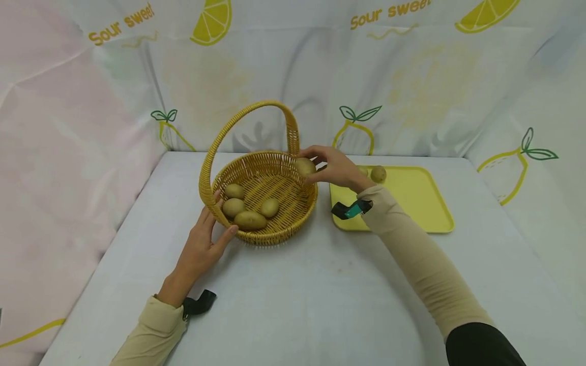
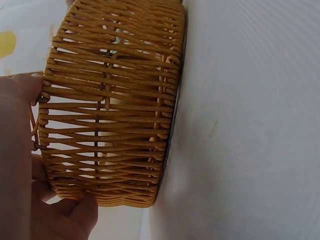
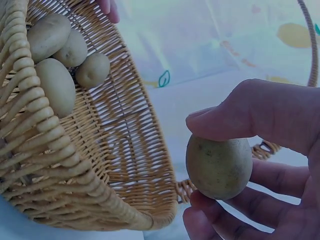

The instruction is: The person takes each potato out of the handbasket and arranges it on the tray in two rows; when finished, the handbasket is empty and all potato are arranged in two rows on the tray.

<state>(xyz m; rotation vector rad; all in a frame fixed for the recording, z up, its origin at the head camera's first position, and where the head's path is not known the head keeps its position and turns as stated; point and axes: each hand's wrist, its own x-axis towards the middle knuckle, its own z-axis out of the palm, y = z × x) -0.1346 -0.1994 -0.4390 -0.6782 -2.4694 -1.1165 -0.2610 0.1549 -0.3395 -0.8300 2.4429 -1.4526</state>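
A wicker basket (image 1: 274, 237) with a tall arched handle stands on the table, tipped a little by its look in the wrist views. Several potatoes (image 1: 250, 220) lie together at the basket's left side. My left hand (image 1: 200, 249) holds the basket's near-left rim, thumb toward the front and fingers round the outer wall beside the handle's foot. Above the right part of the rim, my right hand (image 1: 336, 166) pinches another potato (image 3: 219, 167) between thumb and fingers. Part of the left fingers is hidden behind the handle in the head view.
To the right of the basket lies a yellow tray (image 1: 426, 203) with potatoes (image 1: 378, 174) near its back edge, one partly covered by the right wrist. A lemon-printed cloth (image 1: 274, 66) hangs behind the white table (image 1: 320, 305).
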